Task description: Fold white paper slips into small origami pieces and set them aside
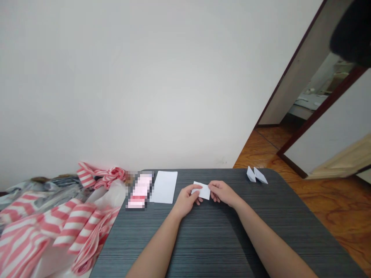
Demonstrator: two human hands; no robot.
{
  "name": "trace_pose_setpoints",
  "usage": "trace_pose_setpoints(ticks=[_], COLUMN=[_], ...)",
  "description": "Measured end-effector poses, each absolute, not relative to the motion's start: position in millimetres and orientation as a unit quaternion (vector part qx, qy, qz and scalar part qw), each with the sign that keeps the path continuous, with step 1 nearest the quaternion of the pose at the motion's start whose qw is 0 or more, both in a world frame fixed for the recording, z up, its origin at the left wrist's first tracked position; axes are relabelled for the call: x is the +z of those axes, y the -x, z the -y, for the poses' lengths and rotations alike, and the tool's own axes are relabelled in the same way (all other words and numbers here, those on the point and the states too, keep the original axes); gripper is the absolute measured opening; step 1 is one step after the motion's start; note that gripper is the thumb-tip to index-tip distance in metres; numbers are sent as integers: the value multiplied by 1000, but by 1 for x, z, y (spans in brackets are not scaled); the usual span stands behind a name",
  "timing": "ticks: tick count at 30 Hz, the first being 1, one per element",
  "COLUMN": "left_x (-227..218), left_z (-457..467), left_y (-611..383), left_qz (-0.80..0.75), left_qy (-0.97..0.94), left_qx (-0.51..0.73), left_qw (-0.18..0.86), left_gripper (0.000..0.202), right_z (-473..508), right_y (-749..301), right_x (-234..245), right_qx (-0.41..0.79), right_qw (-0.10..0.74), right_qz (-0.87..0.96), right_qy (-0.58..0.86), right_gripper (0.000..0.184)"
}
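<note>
Holding a small white paper rectangle in head view: left hand curled, pinching its left end; right hand half-closed, fingertips on its right end. Paper sits just above dark grey striped table. Even, light pinch should keep edges square.

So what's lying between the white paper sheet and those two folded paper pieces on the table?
In the head view, the left hand and right hand hold a small white paper there.
</note>
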State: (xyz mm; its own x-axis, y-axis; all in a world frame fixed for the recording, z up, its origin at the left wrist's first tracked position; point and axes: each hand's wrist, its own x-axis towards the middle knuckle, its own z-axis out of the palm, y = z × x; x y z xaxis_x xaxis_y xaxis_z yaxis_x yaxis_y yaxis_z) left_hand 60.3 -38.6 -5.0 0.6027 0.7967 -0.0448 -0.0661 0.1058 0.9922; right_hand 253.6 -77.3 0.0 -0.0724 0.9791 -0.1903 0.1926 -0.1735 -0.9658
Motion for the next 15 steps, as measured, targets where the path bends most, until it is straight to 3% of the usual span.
trace_pose_setpoints(ticks=[15], left_x=[-10], left_z=[36], left_y=[-66], left_qz=[-314], left_qy=[-609], left_qx=[296], left_qw=[666], left_gripper=[35], right_z=[81], right_y=[-258], right_x=[-7], right_qx=[484], right_qw=[423], right_qz=[541], right_qy=[542], right_gripper=[30])
